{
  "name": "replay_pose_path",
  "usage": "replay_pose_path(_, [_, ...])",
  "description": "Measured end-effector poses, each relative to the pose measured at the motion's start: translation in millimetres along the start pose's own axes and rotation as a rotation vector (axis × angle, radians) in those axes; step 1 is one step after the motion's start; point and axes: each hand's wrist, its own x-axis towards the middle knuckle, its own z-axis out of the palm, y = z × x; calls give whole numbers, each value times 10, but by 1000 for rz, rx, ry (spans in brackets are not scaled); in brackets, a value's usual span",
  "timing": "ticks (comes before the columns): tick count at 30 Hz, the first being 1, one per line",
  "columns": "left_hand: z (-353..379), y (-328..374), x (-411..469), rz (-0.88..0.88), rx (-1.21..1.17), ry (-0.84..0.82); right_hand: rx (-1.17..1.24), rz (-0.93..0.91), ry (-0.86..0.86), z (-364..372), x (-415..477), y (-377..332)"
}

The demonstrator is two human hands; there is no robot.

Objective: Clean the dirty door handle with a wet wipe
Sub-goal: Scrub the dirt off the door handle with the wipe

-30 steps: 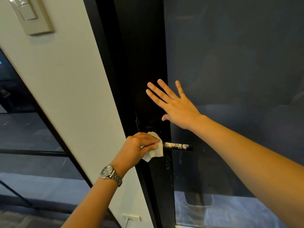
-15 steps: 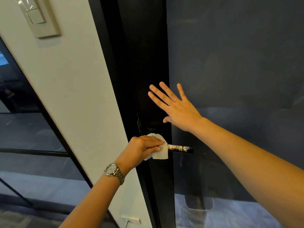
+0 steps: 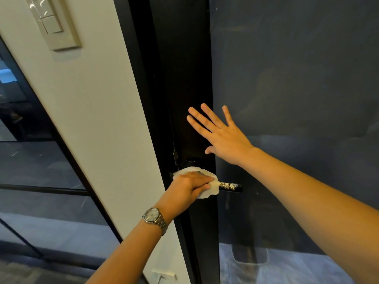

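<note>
A black lever door handle [image 3: 230, 187] sticks out to the right from the black door frame [image 3: 184, 78]; its exposed end is speckled with pale dirt. My left hand [image 3: 188, 186], with a metal watch on the wrist, grips a white wet wipe [image 3: 213, 187] wrapped over the handle's inner part near the pivot. My right hand [image 3: 221, 136] lies flat with fingers spread on the door, just above the handle, across the frame and the dark glass.
The door's dark glass pane [image 3: 297, 89] fills the right side. A white wall strip [image 3: 98, 119] with a light switch panel [image 3: 53, 21] and a low socket [image 3: 164, 276] stands left of the door. Further left are glass partitions [image 3: 30, 160].
My left hand has slid the wipe to the right along the handle, covering more of it. My right hand has stayed flat on the door.
</note>
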Motion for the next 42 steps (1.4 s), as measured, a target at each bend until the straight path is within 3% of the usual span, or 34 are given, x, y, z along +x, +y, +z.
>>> replay_pose_path(26, [23, -5, 40, 38, -35, 14, -29, -11, 80, 56, 7, 22])
replay_pose_path(42, [146, 80, 152, 72, 160, -62, -42, -21, 134, 96, 11, 34])
